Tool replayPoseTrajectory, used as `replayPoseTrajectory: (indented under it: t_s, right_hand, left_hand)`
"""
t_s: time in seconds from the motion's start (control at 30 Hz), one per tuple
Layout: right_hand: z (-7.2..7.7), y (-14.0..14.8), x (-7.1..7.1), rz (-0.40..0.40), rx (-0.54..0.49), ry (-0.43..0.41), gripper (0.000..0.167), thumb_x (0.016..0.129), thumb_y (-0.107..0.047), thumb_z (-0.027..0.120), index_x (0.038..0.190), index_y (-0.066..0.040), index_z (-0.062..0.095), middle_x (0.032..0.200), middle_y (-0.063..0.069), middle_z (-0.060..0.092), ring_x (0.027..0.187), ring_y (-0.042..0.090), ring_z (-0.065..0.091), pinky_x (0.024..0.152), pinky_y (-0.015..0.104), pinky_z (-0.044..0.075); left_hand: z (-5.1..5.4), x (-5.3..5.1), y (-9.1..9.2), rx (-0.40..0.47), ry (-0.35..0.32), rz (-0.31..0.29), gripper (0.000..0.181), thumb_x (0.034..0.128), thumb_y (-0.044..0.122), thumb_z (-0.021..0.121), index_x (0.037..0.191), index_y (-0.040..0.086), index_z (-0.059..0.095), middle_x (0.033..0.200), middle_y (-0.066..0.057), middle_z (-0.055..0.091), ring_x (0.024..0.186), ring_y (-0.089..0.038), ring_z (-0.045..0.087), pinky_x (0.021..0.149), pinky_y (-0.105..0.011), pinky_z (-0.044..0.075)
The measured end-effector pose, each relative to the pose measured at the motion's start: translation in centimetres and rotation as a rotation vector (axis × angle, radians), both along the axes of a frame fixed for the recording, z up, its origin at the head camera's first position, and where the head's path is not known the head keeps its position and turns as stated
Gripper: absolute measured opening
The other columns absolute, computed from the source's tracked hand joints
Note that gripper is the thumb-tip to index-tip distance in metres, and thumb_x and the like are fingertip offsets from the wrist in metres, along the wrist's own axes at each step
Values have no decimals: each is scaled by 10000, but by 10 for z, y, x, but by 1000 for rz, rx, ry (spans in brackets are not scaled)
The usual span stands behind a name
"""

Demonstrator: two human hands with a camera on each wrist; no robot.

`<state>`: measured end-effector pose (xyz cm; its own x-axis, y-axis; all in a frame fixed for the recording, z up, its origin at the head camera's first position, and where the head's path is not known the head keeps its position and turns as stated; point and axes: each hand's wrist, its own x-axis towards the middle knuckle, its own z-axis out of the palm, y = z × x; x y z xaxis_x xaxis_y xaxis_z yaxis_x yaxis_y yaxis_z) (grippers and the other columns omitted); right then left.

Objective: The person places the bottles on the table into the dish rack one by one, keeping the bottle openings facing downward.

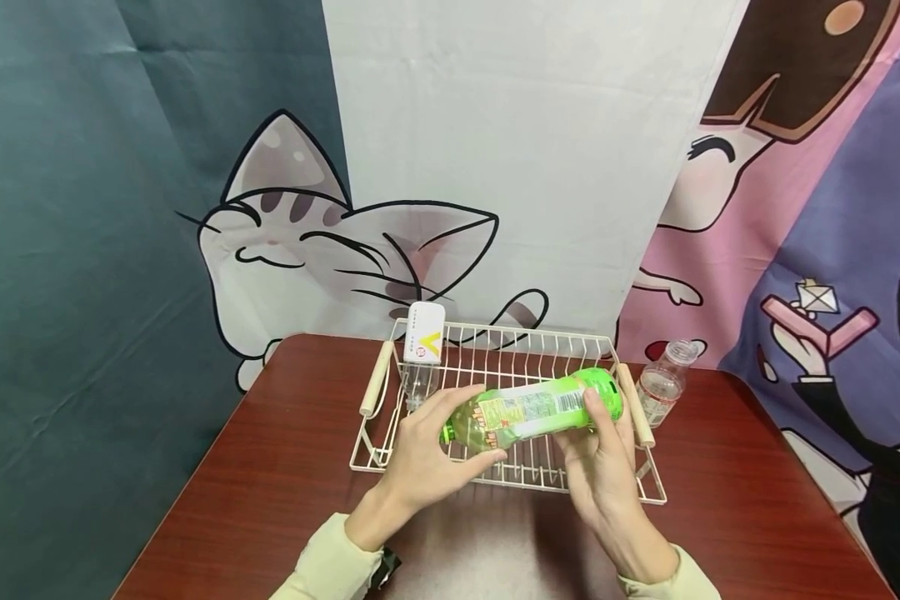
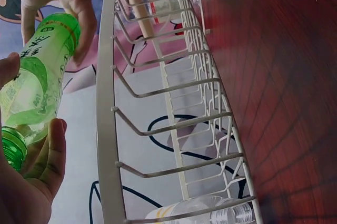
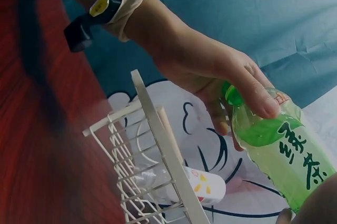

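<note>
While it is held on its side above a white wire rack, the green tea bottle has both hands clamped on it: the left hand grips the shoulder by the green cap, the right hand the base. Towards the rack's left end, a white-and-clear bottle stands neck down. Just beside the right end, a clear labelled bottle stands near the far right corner of the reddish-brown table.
</note>
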<state>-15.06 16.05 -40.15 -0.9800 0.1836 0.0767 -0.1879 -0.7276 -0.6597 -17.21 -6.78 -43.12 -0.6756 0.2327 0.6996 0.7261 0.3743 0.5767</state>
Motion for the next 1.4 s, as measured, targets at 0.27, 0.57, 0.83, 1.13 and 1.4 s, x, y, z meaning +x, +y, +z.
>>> replayPoseTrajectory:
  t_s: [0.27, 0.57, 0.83, 1.13, 1.4]
  right_hand:
    - [-1, -1, -4, -4, -15, -4, 310, 1142, -109, 603, 1446, -152, 561, 1324, 11, 660, 1194, 127, 660, 1022, 335, 609]
    - [3, 1, -9, 23, -33, 23, 292, 1148, -107, 590, 1439, -135, 584, 1318, 19, 662, 1199, 127, 663, 1020, 335, 610]
    - [11, 9, -13, -5, -86, 25, 310, 1133, -83, 614, 1436, -125, 560, 1322, 48, 656, 1177, 159, 695, 1006, 359, 624]
    - [19, 15, -17, 28, -86, 71, 281, 1143, -102, 605, 1420, -142, 585, 1309, 23, 664, 1193, 137, 661, 1000, 344, 616]
    - [23, 24, -20, 72, -68, 80, 241, 1149, -129, 601, 1386, -149, 636, 1290, 14, 671, 1198, 129, 656, 1035, 362, 599]
  left_hand:
    - [1, 1, 2, 15, -26, -3, 832, 746, 277, 1042, 1485, 164, 676, 1267, -47, 752, 960, -143, 699, 731, -278, 618]
    - [2, 3, -7, -28, -28, 8, 1001, 777, 456, 1012, 1622, 207, 537, 1430, -42, 692, 1131, -176, 721, 968, -442, 622]
    - [-6, 2, -30, 19, 57, 61, 827, 1083, 731, 482, 1648, 128, 481, 1412, -73, 673, 1164, -240, 731, 967, -477, 607]
    - [-19, 7, -68, -100, 62, 232, 761, 1080, 639, 566, 1652, 140, 506, 1450, -65, 678, 1338, -310, 606, 1094, -512, 460]
    - [-35, 9, -88, -146, -83, 321, 869, 959, 450, 811, 1709, 204, 447, 1625, -96, 565, 1497, -358, 484, 1177, -606, 406]
